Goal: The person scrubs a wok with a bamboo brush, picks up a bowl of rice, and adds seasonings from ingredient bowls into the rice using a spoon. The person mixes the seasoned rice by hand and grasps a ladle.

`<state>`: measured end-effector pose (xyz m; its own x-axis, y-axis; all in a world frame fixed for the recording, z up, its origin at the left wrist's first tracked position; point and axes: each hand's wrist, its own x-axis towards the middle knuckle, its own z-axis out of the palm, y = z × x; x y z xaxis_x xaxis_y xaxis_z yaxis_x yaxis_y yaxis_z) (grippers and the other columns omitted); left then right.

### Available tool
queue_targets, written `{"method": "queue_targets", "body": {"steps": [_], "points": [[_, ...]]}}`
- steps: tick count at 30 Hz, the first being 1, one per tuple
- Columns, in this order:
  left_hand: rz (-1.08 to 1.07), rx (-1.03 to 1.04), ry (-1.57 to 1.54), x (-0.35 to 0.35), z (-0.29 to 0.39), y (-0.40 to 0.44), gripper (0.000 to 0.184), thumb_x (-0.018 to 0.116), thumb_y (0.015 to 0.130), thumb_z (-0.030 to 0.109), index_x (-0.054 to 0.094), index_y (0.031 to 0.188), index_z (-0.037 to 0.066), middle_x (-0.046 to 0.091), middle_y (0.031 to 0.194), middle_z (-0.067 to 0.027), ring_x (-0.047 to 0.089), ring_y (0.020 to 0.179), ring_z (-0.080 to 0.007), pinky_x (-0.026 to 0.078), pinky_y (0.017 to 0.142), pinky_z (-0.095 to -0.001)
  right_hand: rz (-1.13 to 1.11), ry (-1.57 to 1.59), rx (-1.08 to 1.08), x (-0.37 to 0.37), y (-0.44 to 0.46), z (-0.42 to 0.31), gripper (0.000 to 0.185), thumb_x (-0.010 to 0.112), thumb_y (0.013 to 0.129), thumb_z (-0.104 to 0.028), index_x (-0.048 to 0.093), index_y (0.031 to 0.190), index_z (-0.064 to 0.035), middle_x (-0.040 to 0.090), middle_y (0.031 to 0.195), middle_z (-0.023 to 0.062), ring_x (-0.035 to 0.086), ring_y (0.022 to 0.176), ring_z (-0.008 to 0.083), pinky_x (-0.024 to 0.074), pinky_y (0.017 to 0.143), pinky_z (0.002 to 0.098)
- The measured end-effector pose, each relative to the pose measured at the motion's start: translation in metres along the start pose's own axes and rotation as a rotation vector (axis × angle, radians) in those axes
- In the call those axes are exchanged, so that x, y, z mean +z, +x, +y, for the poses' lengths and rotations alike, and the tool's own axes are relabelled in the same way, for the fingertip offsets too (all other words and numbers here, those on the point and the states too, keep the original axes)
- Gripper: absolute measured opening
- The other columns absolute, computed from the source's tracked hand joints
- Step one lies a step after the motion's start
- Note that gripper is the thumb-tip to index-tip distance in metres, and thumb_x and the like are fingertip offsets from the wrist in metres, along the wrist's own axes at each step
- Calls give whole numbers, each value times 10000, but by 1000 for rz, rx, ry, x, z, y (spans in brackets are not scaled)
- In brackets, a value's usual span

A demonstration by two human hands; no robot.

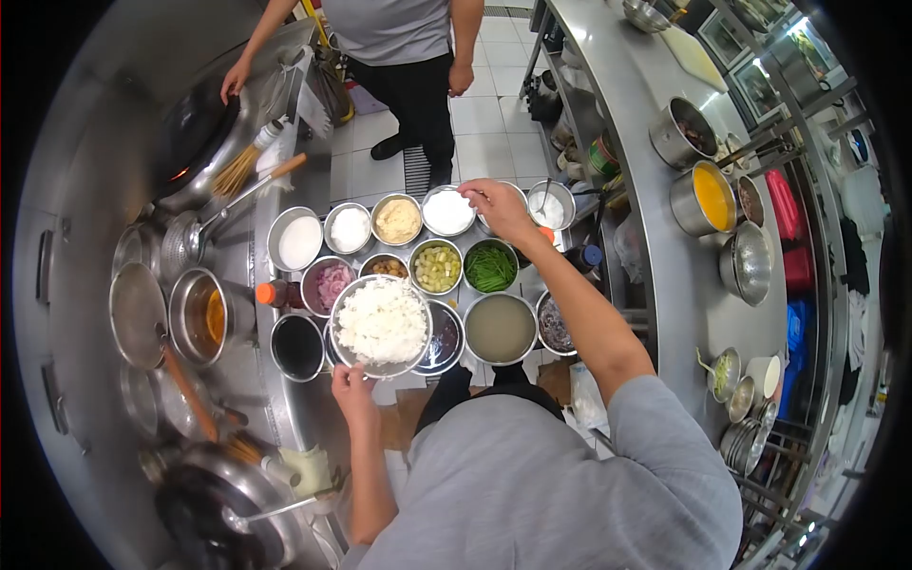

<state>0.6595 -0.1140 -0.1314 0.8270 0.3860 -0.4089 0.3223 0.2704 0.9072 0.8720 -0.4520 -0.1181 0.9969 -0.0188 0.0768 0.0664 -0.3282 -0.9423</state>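
My left hand (354, 388) grips the near rim of a metal bowl of white rice (382, 321), which is held over the containers. My right hand (494, 201) reaches to the right edge of a container of white powder (448, 211), its fingers pinched together; whatever they hold is too small to make out. Around them stand containers of chopped green herbs (490, 267), pale green cubes (437, 267), yellow paste (397, 219), pink chopped onion (332, 284) and cloudy liquid (500, 328).
Another person (394, 57) stands across, one hand near a dark wok (198, 128). Ladles, a strainer (182, 237) and a pot of brown liquid (199, 318) are on the left. A steel counter (632, 180) on the right holds a pot of yellow liquid (712, 195).
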Motion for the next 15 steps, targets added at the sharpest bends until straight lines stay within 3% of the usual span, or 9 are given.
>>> {"method": "queue_targets", "body": {"steps": [2, 5, 11, 15], "points": [[1, -7, 2, 0, -2, -1, 178, 553, 905, 47, 436, 774, 79, 537, 855, -28, 544, 789, -111, 564, 749, -349, 8, -86, -65, 10, 2, 7, 161, 602, 883, -83, 686, 998, -9, 691, 956, 150, 655, 772, 275, 508, 702, 357], [1, -23, -21, -3, -5, -3, 126, 534, 928, 49, 481, 829, 106, 585, 867, 3, 562, 777, -86, 502, 681, -294, 17, -210, -186, 19, -2, 15, 153, 608, 882, -79, 684, 994, -7, 684, 959, 152, 655, 819, 299, 509, 728, 370], [20, -22, 3, -6, 0, -4, 132, 538, 927, 56, 480, 822, 111, 574, 856, 10, 544, 761, -82, 474, 655, -271, -95, -289, -327, 36, -11, 21, 134, 595, 879, -60, 674, 977, -15, 669, 961, 147, 642, 865, 329, 509, 763, 392], [14, -12, -9, -13, -2, -2, 131, 540, 926, 58, 480, 821, 109, 574, 855, 8, 546, 770, -82, 481, 666, -270, -125, -342, -311, 25, -24, 19, 133, 574, 889, -47, 668, 978, -17, 664, 966, 146, 634, 892, 338, 504, 795, 400]]}}
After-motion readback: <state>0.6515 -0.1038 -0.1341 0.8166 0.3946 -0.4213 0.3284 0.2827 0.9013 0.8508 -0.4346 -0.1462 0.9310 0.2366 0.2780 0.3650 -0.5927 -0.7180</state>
